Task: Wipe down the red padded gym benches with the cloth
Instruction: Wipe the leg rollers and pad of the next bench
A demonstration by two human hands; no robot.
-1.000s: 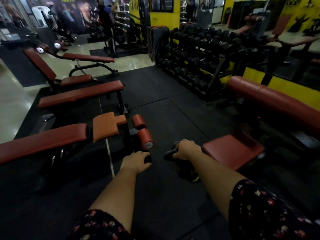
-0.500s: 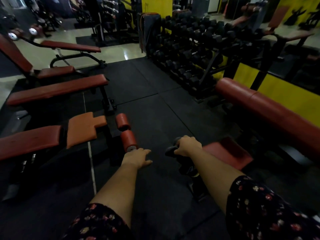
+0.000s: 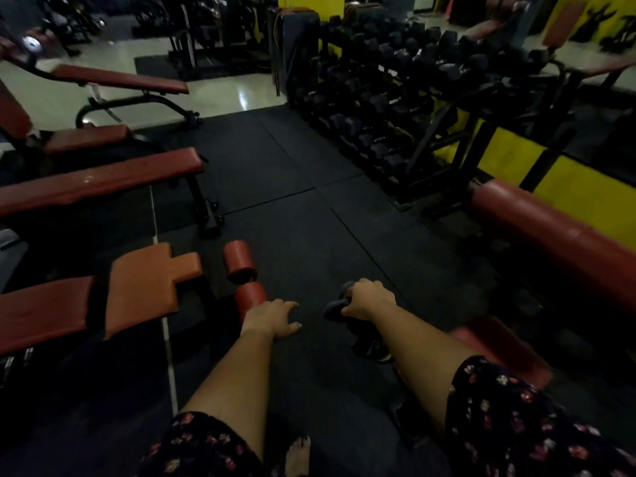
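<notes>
My right hand (image 3: 370, 300) grips a dark cloth (image 3: 335, 306) that hangs down below my fist, above the black floor mat. My left hand (image 3: 272, 317) is held out with relaxed fingers and holds nothing, just right of a red roller pad (image 3: 249, 297). A red bench with an orange seat pad (image 3: 151, 287) lies at lower left. Further red benches (image 3: 103, 180) stand behind it on the left. At right is an inclined red backrest (image 3: 550, 232) with its red seat (image 3: 499, 346) partly hidden by my right forearm.
A tall rack of black dumbbells (image 3: 385, 108) stands ahead on the right, in front of a yellow wall (image 3: 578, 191). Black rubber matting (image 3: 303, 215) covers the aisle between the benches. A second red roller (image 3: 239, 259) sticks out near my left hand. My bare foot (image 3: 297, 456) shows at the bottom.
The view has tipped downward and shifted forward along the aisle. Both hands keep nearly the same pose; my left hand is now closer to the red roller pad.
</notes>
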